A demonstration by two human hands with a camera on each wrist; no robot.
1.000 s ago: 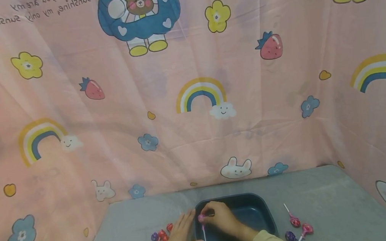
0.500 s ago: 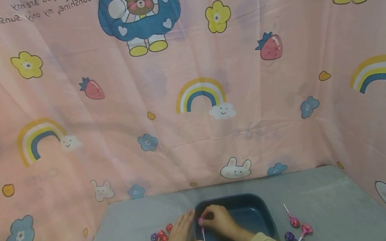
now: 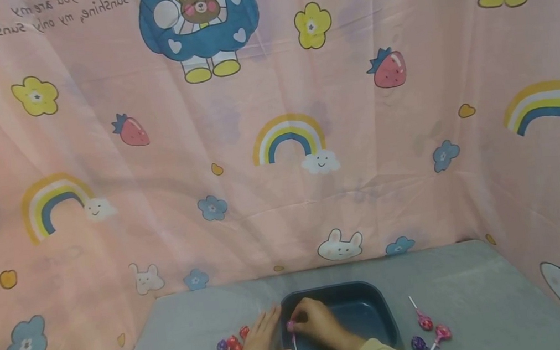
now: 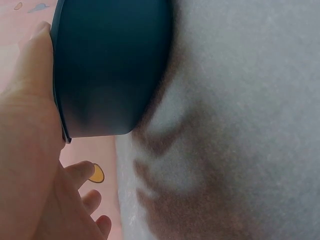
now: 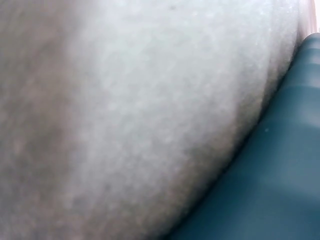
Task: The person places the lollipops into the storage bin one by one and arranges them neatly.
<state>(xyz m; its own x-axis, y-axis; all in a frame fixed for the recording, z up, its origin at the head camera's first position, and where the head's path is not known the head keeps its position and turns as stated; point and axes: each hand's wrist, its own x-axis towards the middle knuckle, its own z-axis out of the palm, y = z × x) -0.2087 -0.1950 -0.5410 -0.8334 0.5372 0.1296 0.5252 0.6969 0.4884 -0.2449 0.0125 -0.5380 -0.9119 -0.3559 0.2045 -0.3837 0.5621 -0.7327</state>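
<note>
In the head view my right hand (image 3: 318, 320) reaches over a dark blue rectangular tray (image 3: 366, 301) and pinches a pink lollipop (image 3: 291, 326) by its wrapped head. Its white stick points down toward the near side, inside the tray's left end. My left hand (image 3: 261, 343) lies along the tray's left rim with its fingers extended. In the left wrist view the left hand (image 4: 35, 130) rests against the tray's edge, thumb along the rim and fingers spread. The right wrist view shows only the tray's outer wall (image 5: 270, 175) and the cloth; the right hand is out of it.
Left of the tray, partly behind the left hand, lie several red and purple lollipops (image 3: 232, 343). To the right are a red lollipop (image 3: 424, 322), a pink lollipop (image 3: 442, 332) and a purple lollipop (image 3: 418, 344). A grey cloth (image 3: 197, 310) covers the table; a printed pink curtain (image 3: 283, 213) hangs behind.
The right hand has lowered slightly toward the near side with the lollipop still pinched. The left hand stays at the tray's left rim. The head view has shifted slightly.
</note>
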